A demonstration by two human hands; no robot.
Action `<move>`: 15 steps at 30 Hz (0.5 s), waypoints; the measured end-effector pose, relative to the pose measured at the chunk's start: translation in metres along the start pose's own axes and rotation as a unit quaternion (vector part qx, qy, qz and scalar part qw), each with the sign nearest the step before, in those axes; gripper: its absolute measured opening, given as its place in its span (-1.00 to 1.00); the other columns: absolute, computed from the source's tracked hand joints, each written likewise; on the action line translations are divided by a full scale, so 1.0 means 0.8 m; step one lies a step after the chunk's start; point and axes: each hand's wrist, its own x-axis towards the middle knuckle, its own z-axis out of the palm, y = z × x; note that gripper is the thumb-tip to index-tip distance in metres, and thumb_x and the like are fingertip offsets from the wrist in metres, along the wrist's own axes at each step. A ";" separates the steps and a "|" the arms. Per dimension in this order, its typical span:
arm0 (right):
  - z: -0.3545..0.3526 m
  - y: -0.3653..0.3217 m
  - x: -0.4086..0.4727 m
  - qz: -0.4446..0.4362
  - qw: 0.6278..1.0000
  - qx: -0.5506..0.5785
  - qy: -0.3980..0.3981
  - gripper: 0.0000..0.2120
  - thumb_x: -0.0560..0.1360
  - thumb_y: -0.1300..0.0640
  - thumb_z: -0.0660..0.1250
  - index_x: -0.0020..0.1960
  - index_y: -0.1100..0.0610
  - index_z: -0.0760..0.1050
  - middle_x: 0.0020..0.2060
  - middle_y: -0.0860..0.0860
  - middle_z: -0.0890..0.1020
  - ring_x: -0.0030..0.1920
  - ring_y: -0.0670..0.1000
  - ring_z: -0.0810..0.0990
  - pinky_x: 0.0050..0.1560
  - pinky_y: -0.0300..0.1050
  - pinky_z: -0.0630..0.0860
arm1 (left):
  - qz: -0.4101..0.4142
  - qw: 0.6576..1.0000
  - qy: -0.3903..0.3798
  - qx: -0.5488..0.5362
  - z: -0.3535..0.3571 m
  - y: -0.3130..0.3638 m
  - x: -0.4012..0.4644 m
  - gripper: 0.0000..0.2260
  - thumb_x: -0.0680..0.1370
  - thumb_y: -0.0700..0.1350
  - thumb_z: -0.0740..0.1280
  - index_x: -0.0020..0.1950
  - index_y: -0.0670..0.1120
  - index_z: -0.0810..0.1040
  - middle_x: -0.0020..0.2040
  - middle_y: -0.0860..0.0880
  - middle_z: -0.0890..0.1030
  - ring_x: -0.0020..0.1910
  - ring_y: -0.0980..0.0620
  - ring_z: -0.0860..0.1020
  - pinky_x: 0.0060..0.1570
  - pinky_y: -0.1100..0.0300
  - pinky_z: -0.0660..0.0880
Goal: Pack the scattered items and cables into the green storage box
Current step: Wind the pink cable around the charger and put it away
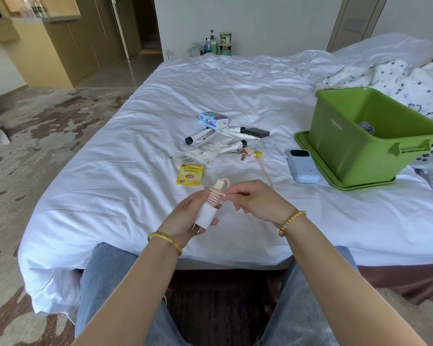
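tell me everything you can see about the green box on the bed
The green box looks like hard, matte plastic, rectangular, with a thick rim and a handle lug on its near right end. Small pale lettering marks its long side. It is open and upright, standing on its matching green lid on the white sheet at the right of the bed. A coiled pale cable lies inside. No hand touches it; a pale blue power bank lies beside the lid.

Green storage box [348,151] smooth, slightly glossy plastic; bed sheet [160,96] matt, creased white cloth; tea sachet [189,174] glossy.
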 end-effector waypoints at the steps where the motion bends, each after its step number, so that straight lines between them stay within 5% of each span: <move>1: 0.000 0.003 -0.001 0.007 1.000 0.001 -0.009 -0.84 0.53 0.17 0.27 -0.11 0.13 0.62 -0.45 -0.06 0.50 -0.52 -0.20 0.39 -0.43 -0.45 0.34 | -0.004 1.000 0.001 0.002 0.001 -0.001 0.000 -0.73 0.54 0.19 0.19 -0.04 0.09 0.61 -0.24 0.12 0.65 -0.41 0.07 0.59 -0.50 0.35 0.31; 4: -0.001 0.008 -0.003 0.032 0.997 -0.012 -0.063 -0.83 0.51 0.15 0.30 -0.05 0.16 0.65 -0.47 -0.08 0.52 -0.49 -0.17 0.39 -0.34 -0.37 0.38 | -0.014 1.000 -0.004 0.021 0.005 -0.003 0.002 -0.66 0.50 0.26 0.18 -0.06 0.04 0.59 -0.25 0.09 0.64 -0.43 0.08 0.56 -0.43 0.30 0.30; 9: -0.017 0.008 -0.003 0.077 0.985 -0.077 -0.136 -0.71 0.43 -0.11 0.35 -0.30 0.06 0.64 -0.53 -0.07 0.45 -0.41 -0.10 0.41 -0.22 -0.30 0.39 | 0.022 0.997 -0.075 0.030 -0.001 -0.002 -0.002 -0.77 0.40 0.19 0.36 -0.19 0.04 0.60 -0.29 0.02 0.62 -0.46 0.02 0.53 -0.48 0.30 0.33; 15: -0.032 0.001 0.005 0.090 0.980 -0.122 -0.129 -0.69 0.41 -0.09 0.40 -0.44 0.02 0.48 -0.59 -0.16 0.39 -0.43 -0.14 0.35 -0.35 -0.36 0.31 | 0.030 0.960 -0.228 0.161 -0.006 0.007 -0.012 -0.90 0.48 -0.04 0.34 -0.22 0.04 0.61 -0.29 0.05 0.65 -0.35 0.11 0.59 -0.36 0.28 0.48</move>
